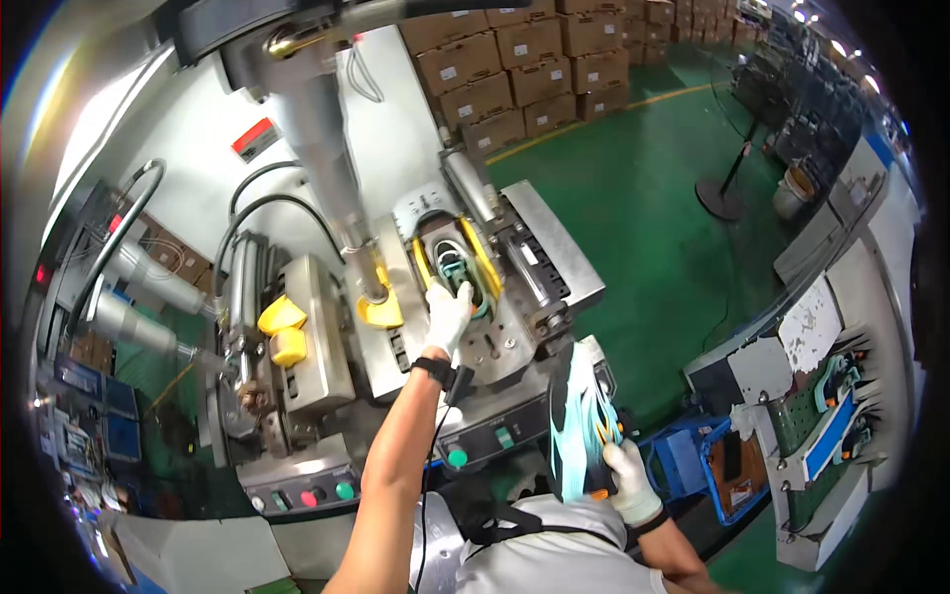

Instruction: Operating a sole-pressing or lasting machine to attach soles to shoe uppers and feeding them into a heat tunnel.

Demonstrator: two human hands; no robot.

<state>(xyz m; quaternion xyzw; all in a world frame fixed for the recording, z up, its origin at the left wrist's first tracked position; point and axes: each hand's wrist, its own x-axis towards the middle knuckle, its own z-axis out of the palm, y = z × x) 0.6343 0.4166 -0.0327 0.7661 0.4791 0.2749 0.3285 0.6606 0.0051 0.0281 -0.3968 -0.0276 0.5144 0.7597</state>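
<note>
My left hand, in a white glove, reaches into the press and grips the near end of a dark and turquoise shoe. That shoe sits between two yellow pads of the press station. Part of the shoe is covered by my fingers. Close to my body on the right, my right hand, also gloved, is closed around a second shoe, turquoise with a dark sole and orange accents. This shoe is held upright on end, its sole facing left.
A metal cylinder comes down left of the station. Yellow pads belong to the neighbouring station. Buttons line the front control panel. At right stand a blue crate and a rack with shoes. Cartons and a fan stand beyond.
</note>
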